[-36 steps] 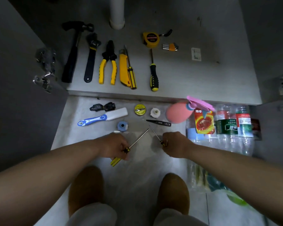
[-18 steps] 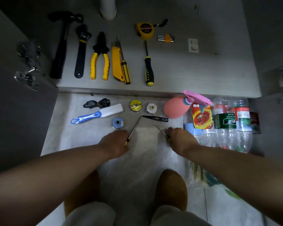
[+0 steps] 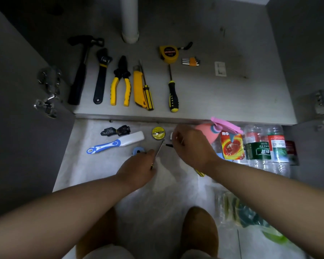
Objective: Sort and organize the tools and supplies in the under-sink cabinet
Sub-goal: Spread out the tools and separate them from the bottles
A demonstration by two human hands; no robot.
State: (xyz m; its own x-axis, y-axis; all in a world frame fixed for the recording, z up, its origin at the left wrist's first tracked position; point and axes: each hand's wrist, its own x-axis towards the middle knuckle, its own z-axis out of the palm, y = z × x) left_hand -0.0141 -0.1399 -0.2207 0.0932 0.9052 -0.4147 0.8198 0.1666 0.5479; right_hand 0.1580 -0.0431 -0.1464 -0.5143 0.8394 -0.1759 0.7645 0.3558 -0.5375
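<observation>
Movement since half a second ago belongs to the right hand (image 3: pixel 192 146): it has travelled toward 12 o'clock and now hangs over the slim black tester pen (image 3: pixel 168 145). It hides most of the small white plastic fitting (image 3: pixel 171 136), just at 9 o'clock of the pink plastic spray bottle (image 3: pixel 212 136). Its fingers are curled around a small screwdriver with a yellow striped handle (image 3: pixel 199 172), which juts out under the wrist at 5 o'clock. The left hand (image 3: pixel 138 170) stays low over the pale floor, fingers clamped on a thin steel-shafted screwdriver (image 3: pixel 159 149) aimed at 1 o'clock toward the round yellow tape roll (image 3: pixel 158 133). The blue tape roll (image 3: pixel 137 151) lies just at 11 o'clock of the knuckles.

The grey cabinet floor (image 3: pixel 232 94) at 12 o'clock holds a row: black hammer (image 3: pixel 79 81), black adjustable wrench (image 3: pixel 101 75), yellow-handled pliers (image 3: pixel 121 81), yellow utility knife (image 3: pixel 138 88), yellow-and-black striped screwdriver (image 3: pixel 148 96), black-handled screwdriver with yellow tip (image 3: pixel 173 99). The yellow tape measure (image 3: pixel 168 53), orange hex key set (image 3: pixel 192 61) and white rectangular plate (image 3: pixel 220 68) lie toward 1 o'clock. At 4 o'clock a clear plastic bag (image 3: pixel 230 208) holds green and yellow items too blurred to name
</observation>
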